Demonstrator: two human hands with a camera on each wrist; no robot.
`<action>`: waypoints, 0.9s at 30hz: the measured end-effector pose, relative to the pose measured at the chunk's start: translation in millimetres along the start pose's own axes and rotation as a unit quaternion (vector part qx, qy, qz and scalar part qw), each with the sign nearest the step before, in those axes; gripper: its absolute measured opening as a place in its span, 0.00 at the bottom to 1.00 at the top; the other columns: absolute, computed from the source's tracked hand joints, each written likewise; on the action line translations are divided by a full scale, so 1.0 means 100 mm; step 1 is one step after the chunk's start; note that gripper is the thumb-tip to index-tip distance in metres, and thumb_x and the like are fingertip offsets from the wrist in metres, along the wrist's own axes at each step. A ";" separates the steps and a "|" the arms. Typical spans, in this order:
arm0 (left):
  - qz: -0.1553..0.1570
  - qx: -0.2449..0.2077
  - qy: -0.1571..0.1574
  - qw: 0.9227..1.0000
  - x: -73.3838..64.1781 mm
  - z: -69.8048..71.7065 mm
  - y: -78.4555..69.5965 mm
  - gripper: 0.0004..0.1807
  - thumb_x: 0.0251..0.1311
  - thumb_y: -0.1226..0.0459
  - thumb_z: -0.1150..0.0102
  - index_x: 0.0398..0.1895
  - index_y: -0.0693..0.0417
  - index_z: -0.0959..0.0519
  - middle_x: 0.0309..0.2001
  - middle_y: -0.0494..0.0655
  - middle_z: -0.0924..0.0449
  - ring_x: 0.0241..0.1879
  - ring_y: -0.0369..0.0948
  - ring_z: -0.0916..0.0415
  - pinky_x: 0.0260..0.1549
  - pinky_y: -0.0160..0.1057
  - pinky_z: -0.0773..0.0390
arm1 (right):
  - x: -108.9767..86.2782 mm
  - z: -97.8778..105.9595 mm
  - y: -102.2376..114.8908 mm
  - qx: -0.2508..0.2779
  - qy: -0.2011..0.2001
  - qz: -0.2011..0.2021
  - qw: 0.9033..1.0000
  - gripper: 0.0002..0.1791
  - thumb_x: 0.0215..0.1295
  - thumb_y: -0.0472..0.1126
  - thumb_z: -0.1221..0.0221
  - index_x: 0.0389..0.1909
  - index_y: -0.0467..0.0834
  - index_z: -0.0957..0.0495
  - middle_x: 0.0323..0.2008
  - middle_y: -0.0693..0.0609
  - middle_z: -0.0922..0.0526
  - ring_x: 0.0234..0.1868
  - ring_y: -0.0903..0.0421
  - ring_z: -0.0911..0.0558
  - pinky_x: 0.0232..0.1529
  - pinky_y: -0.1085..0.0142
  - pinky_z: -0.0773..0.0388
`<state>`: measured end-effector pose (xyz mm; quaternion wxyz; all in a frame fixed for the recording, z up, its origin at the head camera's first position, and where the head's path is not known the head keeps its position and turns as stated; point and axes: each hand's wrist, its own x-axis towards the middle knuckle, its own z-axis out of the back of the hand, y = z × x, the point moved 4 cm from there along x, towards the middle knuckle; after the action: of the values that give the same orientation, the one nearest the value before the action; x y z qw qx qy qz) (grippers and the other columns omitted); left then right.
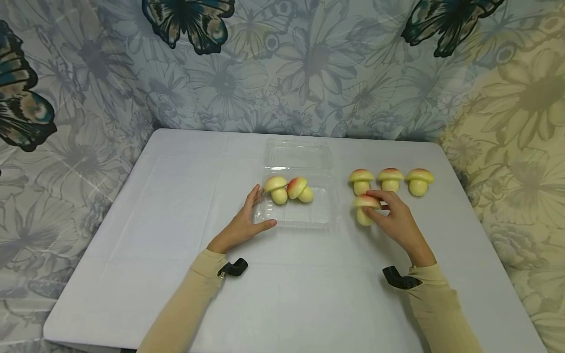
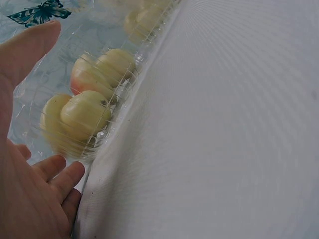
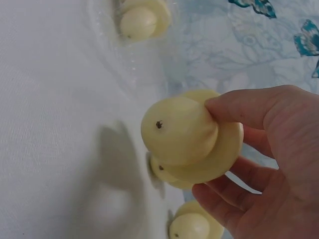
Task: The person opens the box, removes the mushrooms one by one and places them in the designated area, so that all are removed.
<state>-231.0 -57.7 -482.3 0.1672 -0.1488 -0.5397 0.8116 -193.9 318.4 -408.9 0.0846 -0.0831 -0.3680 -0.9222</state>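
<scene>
My right hand pinches a toy mushroom by its cap, with the stem's dark-dotted end facing the right wrist camera. In that view the mushroom's shadow falls on the table beside it. My left hand lies at the left side of a clear plastic clamshell box, fingers spread and thumb at its front corner. Two mushrooms rest in the box: one upright-leaning mushroom on the left, and a tilted, red-tinged mushroom against it. Through the ribbed wall both show in the left wrist view.
The box's lid lies folded back behind it. Three more mushrooms stand in a row at the right: a near-left mushroom, a middle mushroom and a right mushroom. A white cloth covers the table; patterned curtains hang behind.
</scene>
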 end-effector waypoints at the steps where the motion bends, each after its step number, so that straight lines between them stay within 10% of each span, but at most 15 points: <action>1: 0.000 0.000 0.000 1.000 0.00 0.00 0.00 0.65 0.57 0.42 0.30 0.83 0.39 0.68 0.82 0.37 0.56 0.81 0.43 0.53 0.78 0.61 0.55 | 0.00 0.00 0.00 0.000 0.001 0.000 1.000 0.23 0.66 0.35 0.34 0.61 0.38 0.23 0.54 0.40 0.21 0.52 0.73 0.31 0.49 0.74 0.30; 27: 0.004 0.003 0.001 1.000 0.00 0.01 0.00 0.65 0.57 0.42 0.30 0.83 0.39 0.69 0.83 0.38 0.57 0.81 0.44 0.54 0.77 0.63 0.56 | -0.02 -0.09 -0.13 -0.005 0.018 -0.010 1.000 0.24 0.65 0.32 0.35 0.62 0.36 0.24 0.56 0.38 0.22 0.53 0.75 0.33 0.51 0.73 0.31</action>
<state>-231.0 -58.5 -482.5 0.1650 -0.1518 -0.5368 0.8134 -196.0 322.0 -424.4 0.0815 -0.0637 -0.3624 -0.9263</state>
